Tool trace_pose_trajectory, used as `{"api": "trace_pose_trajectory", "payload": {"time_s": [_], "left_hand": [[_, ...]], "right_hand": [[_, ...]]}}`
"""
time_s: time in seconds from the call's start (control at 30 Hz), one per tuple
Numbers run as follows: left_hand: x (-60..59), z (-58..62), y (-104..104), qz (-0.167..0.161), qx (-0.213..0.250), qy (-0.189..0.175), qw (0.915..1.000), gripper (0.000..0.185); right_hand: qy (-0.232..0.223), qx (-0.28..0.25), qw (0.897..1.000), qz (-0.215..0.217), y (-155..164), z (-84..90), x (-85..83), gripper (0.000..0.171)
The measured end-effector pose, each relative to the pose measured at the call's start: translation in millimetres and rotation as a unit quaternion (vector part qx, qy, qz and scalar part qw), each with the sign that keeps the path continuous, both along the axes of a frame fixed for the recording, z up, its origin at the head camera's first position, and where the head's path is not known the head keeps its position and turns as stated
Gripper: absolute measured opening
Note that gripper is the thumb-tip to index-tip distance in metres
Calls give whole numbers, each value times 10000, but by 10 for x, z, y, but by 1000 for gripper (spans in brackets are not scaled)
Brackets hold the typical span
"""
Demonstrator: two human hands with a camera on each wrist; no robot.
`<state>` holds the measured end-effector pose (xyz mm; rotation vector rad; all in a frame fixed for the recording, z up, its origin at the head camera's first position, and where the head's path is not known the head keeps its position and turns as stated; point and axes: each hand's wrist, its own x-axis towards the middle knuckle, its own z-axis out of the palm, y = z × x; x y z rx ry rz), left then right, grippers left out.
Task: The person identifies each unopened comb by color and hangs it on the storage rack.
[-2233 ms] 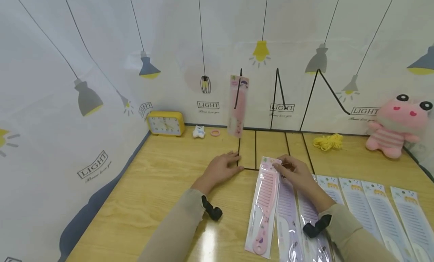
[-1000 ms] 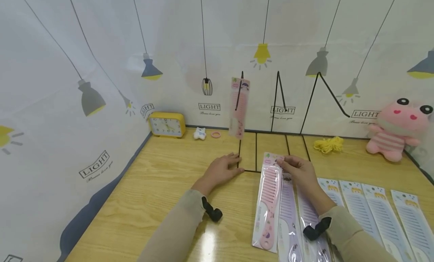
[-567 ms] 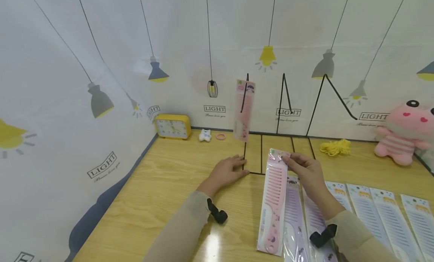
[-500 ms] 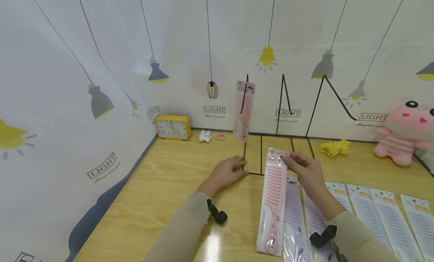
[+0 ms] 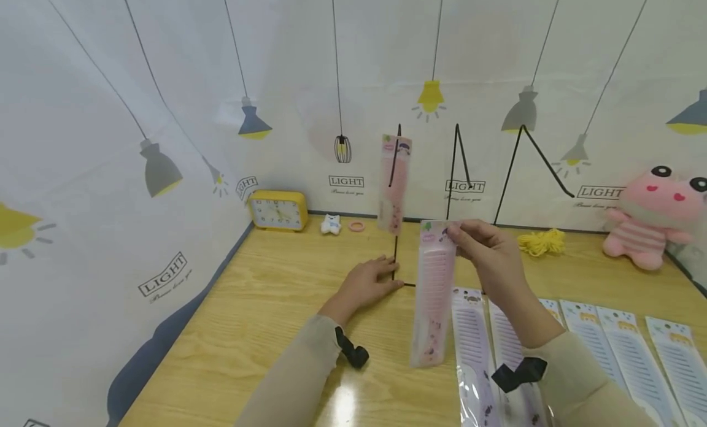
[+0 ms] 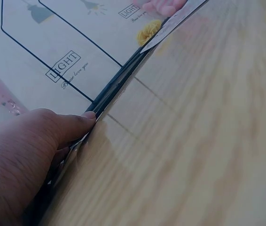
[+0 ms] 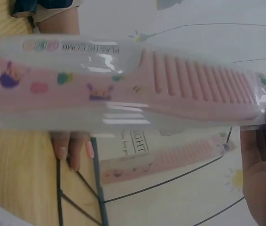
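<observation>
My right hand (image 5: 491,255) pinches the top corner of a pink comb (image 5: 433,298) in a clear packet, held upright above the table. In the right wrist view the packaged comb crosses the frame, its teeth near the fingers. My left hand (image 5: 369,284) rests on the base of a black wire rack (image 5: 509,175), fingers extended over its left bar and thumb near the front corner. Another packaged pink comb (image 5: 394,188) hangs on the rack's left hook. The middle and right hooks hold nothing. The lifted comb and right hand hide part of the rack's base.
Packaged purple combs (image 5: 472,347) and several blue combs (image 5: 635,353) lie in a row at the right. Along the wall stand a yellow clock (image 5: 278,210), a small white figure (image 5: 331,224), a pink ring (image 5: 356,226), yellow string (image 5: 542,242) and a pink plush toy (image 5: 649,218).
The right hand has taken the pink comb from beside the purple combs and raised it up and forward toward the rack. The left hand stays on the rack's base.
</observation>
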<state>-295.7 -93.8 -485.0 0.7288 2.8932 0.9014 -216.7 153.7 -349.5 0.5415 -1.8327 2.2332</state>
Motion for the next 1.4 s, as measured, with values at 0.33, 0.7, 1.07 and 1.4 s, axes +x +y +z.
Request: {"api": "trace_pose_trajectory", "payload": {"time_s": [0.33,0.7,1.07,1.4], "left_hand": [[-71,0,-43,-119,-25,345,9993,50],[-76,14,-7,-136,-10,582,9982,45],[-56,24,8,-42,48,640,9979,38],[14,18,-15,-32,15,470,9989,38]], "right_hand": [[1210,1300,9799,-910,-390,356,-130,19],[1632,1782,9612,-1327,-572,493,-316,18],[1674,1853,9588,-1355,-624,519,-416,16],[1663,2001,9555,-1389,-686,484,-486,21]]}}
